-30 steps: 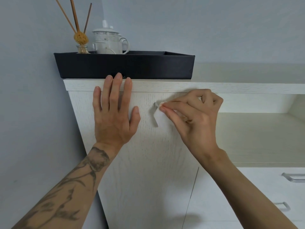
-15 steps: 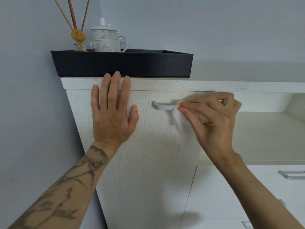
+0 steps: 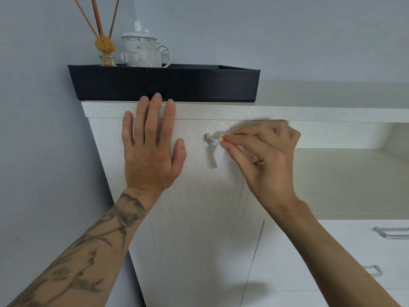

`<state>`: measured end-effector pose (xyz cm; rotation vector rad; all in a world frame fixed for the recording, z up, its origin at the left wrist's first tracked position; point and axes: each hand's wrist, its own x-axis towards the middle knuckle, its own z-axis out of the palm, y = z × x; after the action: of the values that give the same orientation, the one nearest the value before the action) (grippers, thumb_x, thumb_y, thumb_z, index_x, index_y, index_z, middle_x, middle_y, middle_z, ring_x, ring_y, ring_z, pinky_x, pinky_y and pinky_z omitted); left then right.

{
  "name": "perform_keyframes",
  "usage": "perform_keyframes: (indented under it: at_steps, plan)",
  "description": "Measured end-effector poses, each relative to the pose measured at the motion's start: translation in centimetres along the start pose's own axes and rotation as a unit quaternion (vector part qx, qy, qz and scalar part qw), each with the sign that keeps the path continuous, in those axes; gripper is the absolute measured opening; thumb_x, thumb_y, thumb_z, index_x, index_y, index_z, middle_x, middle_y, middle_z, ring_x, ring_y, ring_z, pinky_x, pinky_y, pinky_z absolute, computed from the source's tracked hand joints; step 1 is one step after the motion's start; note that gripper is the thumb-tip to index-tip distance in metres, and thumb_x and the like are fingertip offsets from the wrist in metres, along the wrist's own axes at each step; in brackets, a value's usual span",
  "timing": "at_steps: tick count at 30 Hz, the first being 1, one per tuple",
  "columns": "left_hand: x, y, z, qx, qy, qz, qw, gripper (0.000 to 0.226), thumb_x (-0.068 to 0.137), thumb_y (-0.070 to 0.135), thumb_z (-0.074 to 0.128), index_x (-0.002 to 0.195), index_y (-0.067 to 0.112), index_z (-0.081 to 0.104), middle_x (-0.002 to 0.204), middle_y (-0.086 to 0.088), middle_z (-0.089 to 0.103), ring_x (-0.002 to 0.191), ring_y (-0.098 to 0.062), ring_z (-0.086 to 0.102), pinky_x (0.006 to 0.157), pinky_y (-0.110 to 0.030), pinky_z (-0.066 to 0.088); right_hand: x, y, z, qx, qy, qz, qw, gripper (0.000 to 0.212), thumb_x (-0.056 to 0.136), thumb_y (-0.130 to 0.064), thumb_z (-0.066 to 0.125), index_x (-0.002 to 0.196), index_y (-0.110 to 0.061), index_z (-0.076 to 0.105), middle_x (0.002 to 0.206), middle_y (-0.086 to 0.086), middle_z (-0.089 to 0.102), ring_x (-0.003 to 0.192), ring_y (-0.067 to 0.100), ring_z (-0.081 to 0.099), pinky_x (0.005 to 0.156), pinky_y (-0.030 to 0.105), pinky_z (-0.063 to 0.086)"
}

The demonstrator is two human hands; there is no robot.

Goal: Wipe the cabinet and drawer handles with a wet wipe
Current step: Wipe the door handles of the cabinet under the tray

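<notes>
While the left hand (image 3: 152, 151) lies flat with straight fingers (image 3: 155, 116) on the cabinet door (image 3: 199, 218) at centre frame, the right hand (image 3: 263, 156) pinches one wet wipe (image 3: 219, 155) against the cabinet handle (image 3: 211, 139) just right of it. If that pinch loosens, the thin wipe could slip off, leaving part unwiped. Two hands, one wipe, one cabinet handle, two drawer handles (image 3: 391, 233) at lower right

The open shelf (image 3: 332, 180) right of the cabinet door (image 3: 188, 229) gives room; black tray (image 3: 163, 85) blocks above.

Head-worn camera (the only view) faces the cabinet door (image 3: 199, 218) close up, from below its top
</notes>
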<state>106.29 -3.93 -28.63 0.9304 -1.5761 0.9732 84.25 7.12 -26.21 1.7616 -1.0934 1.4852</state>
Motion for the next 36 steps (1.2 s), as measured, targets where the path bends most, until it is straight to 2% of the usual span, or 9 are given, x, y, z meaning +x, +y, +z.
perform_keyframes:
  at_steps: [3,6,9,13,19,25,29,36]
  plan:
    - [-0.1,0.0,0.1,-0.006,-0.001,0.001,1.000,0.065,0.111,0.042,0.029,0.169,0.014,0.017,0.171,-0.015,0.021,0.160,-0.037,0.020,0.134,-0.050,0.005,-0.1,1.5,-1.5,-0.020,0.000,-0.019,1.000,0.010,0.099,-0.033,0.077,0.106,-0.029,0.083,0.108,-0.014,0.075,0.108,0.021,0.057,0.095,0.043,0.032]
    - [-0.1,0.0,0.2,-0.008,-0.001,0.001,1.000,0.066,0.111,0.042,0.029,0.169,0.014,0.016,0.171,-0.014,0.020,0.160,-0.036,0.019,0.134,-0.051,0.005,-0.4,2.2,-2.3,-0.022,0.019,0.013,0.999,0.007,0.098,-0.031,0.079,0.102,-0.027,0.083,0.106,-0.015,0.074,0.108,0.021,0.056,0.093,0.043,0.033]
    - [-0.1,0.0,0.2,-0.009,-0.001,0.001,1.000,0.066,0.111,0.041,0.030,0.169,0.013,0.017,0.171,-0.014,0.020,0.160,-0.036,0.018,0.134,-0.051,0.004,-0.1,0.1,-0.8,-0.006,0.015,0.024,1.000,0.008,0.097,-0.031,0.080,0.103,-0.026,0.083,0.106,-0.013,0.075,0.109,0.017,0.054,0.094,0.041,0.032]
    - [-0.2,-0.2,0.3,-0.006,0.001,0.001,1.000,0.066,0.110,0.040,0.033,0.169,0.013,0.018,0.171,-0.015,0.021,0.160,-0.036,0.019,0.134,-0.051,0.006,0.9,-2.7,1.5,-0.014,-0.005,0.001,1.000,0.009,0.098,-0.032,0.078,0.101,-0.025,0.083,0.103,-0.010,0.076,0.105,0.021,0.058,0.094,0.038,0.030]
    - [-0.2,-0.2,0.4,-0.009,-0.002,0.002,1.000,0.068,0.110,0.041,0.034,0.170,0.014,0.015,0.172,-0.014,0.020,0.161,-0.035,0.018,0.134,-0.051,0.006,0.7,-3.8,1.9,-0.088,0.016,-0.024,0.996,0.006,0.098,-0.027,0.078,0.098,-0.023,0.083,0.098,-0.008,0.076,0.101,0.026,0.063,0.090,0.045,0.037]
    - [-0.3,-0.3,0.4,-0.014,0.002,0.007,1.000,0.070,0.110,0.041,0.034,0.171,0.016,0.010,0.172,-0.014,0.019,0.161,-0.035,0.018,0.133,-0.052,0.006,1.8,-4.6,2.7,-0.113,-0.012,-0.005,0.994,0.005,0.095,-0.026,0.076,0.093,-0.024,0.080,0.098,-0.008,0.075,0.104,0.024,0.061,0.093,0.042,0.032]
    - [-0.3,-0.3,0.5,-0.016,0.006,0.006,1.000,0.071,0.110,0.040,0.036,0.172,0.017,0.008,0.172,-0.014,0.020,0.161,-0.034,0.016,0.134,-0.052,0.006,0.9,-4.3,1.6,-0.106,0.006,-0.001,0.994,0.006,0.096,-0.028,0.077,0.094,-0.026,0.081,0.096,-0.011,0.076,0.104,0.024,0.059,0.092,0.041,0.032]
    - [-0.4,-0.4,0.5,-0.013,0.009,0.008,1.000,0.072,0.110,0.040,0.036,0.172,0.017,0.008,0.171,-0.015,0.021,0.161,-0.035,0.017,0.133,-0.052,0.007,2.2,-5.5,2.4,-0.114,-0.038,0.050,0.991,0.004,0.092,-0.026,0.078,0.091,-0.024,0.081,0.092,-0.008,0.074,0.101,0.024,0.059,0.091,0.038,0.029]
